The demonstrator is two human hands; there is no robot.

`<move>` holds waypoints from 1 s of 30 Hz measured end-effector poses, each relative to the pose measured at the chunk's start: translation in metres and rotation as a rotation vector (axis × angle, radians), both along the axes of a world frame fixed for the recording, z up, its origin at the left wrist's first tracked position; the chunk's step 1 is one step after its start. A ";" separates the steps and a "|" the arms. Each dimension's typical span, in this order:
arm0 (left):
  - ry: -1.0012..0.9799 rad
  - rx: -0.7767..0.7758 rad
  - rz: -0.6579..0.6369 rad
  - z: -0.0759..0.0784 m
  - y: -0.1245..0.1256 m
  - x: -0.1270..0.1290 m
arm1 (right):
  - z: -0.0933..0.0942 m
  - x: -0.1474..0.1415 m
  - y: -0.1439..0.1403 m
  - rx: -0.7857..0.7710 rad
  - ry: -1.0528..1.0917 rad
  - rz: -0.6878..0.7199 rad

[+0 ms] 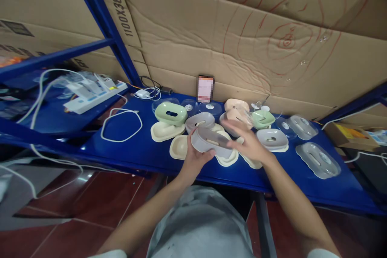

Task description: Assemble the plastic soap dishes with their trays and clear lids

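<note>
cardboard [127,12] reads "1100x380x6"; left hand [193,157] grips grey lid [211,142].

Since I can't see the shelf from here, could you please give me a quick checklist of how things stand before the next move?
1. Left hand grips the grey lid: ok.
2. Right hand off the lid: cannot tell, it is blurred and close.
3. Lid lifted off the blue shelf: ok.
4. Cream trays lie below the lid: ok.
5. White cable loop lies apart from both hands: ok.
</note>
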State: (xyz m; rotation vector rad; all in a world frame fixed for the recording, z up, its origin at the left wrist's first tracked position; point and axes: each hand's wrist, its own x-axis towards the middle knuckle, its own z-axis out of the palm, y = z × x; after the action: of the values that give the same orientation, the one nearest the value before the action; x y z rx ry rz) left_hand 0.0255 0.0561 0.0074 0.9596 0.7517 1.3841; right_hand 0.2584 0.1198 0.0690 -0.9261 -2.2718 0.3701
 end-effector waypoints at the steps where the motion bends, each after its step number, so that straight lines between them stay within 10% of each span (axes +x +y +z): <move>1: -0.003 0.012 -0.003 0.002 0.001 -0.001 | 0.003 -0.007 -0.010 -0.067 0.024 0.115; 8: 0.074 0.158 0.111 0.007 0.014 -0.017 | 0.016 -0.037 -0.036 -0.051 0.037 0.206; 16: 0.301 0.224 0.328 0.007 0.027 -0.044 | -0.006 -0.047 0.041 0.122 -0.105 -0.190; 22: 0.747 0.338 0.514 0.036 0.083 -0.104 | -0.008 -0.045 0.054 0.218 -0.268 -0.292; 30: 1.384 0.033 0.515 0.044 0.152 -0.143 | -0.002 0.120 -0.017 0.347 -0.397 -0.842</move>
State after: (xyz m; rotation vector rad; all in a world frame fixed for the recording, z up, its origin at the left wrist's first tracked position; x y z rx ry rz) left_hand -0.1173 0.2079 0.0517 1.8283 2.1033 0.9710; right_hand 0.3783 0.1028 0.0669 -1.7368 -1.9312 -0.5995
